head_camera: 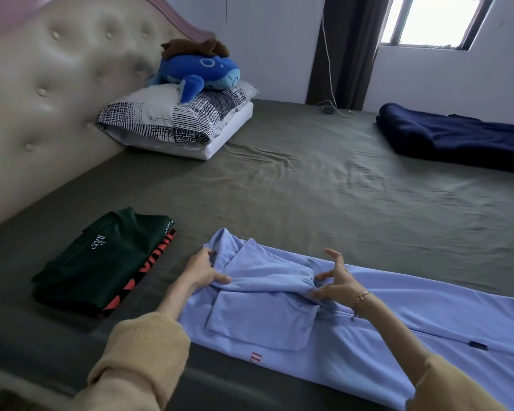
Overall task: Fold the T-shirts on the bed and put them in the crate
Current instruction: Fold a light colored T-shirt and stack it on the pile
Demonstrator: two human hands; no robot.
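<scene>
A light blue T-shirt [368,330] lies stretched across the near edge of the bed, its sleeves folded inward over the chest. My left hand [204,269] grips the collar and shoulder end of it. My right hand [334,280] pinches the folded sleeve edge between thumb and lower fingers, the other fingers spread upward. To the left a folded dark green T-shirt [101,262] rests on top of a folded black one with orange lettering [149,268]. No crate is in view.
A patterned pillow [172,117] with a blue plush toy [201,71] lies by the padded headboard [48,93]. A folded navy blanket [457,137] sits at the far right. The olive sheet [309,188] stretches between them.
</scene>
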